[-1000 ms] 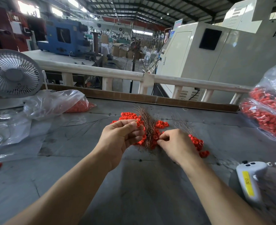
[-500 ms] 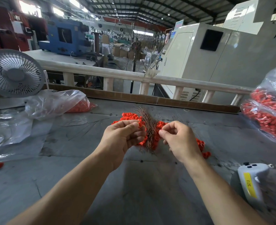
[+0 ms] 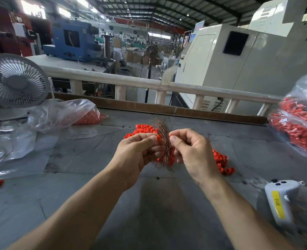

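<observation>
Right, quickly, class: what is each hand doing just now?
Left hand: pinches a red ring.
Right hand: fingers curled in a pinch by the copper wires; contents cannot be told.

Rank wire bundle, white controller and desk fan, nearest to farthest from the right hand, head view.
1. Wire bundle: right at the fingertips of the right hand, between both hands.
2. White controller: lower right, closer to the person.
3. Desk fan: far left, at the back.
</observation>
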Demonstrator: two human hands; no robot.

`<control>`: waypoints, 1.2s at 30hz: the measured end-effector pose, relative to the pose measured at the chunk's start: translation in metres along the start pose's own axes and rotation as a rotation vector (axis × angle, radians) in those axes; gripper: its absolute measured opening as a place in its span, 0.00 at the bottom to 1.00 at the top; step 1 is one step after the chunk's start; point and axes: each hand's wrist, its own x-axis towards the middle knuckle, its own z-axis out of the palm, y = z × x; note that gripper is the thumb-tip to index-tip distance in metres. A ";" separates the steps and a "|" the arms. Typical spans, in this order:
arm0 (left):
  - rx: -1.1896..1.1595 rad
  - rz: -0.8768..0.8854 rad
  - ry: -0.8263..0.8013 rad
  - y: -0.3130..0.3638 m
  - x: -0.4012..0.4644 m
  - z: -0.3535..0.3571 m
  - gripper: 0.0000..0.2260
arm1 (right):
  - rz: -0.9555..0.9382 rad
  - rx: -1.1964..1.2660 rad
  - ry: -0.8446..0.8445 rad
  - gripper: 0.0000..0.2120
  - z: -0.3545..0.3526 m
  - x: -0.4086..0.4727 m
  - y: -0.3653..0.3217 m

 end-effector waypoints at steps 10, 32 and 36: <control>-0.039 -0.014 -0.021 0.001 -0.001 0.000 0.06 | -0.015 0.056 -0.051 0.02 0.004 -0.003 0.000; -0.091 0.003 -0.048 -0.003 0.001 -0.002 0.07 | -0.326 -0.130 0.051 0.07 0.012 -0.007 -0.006; -0.086 0.010 -0.047 -0.003 0.002 -0.003 0.05 | -0.337 -0.135 0.045 0.07 0.012 -0.007 -0.005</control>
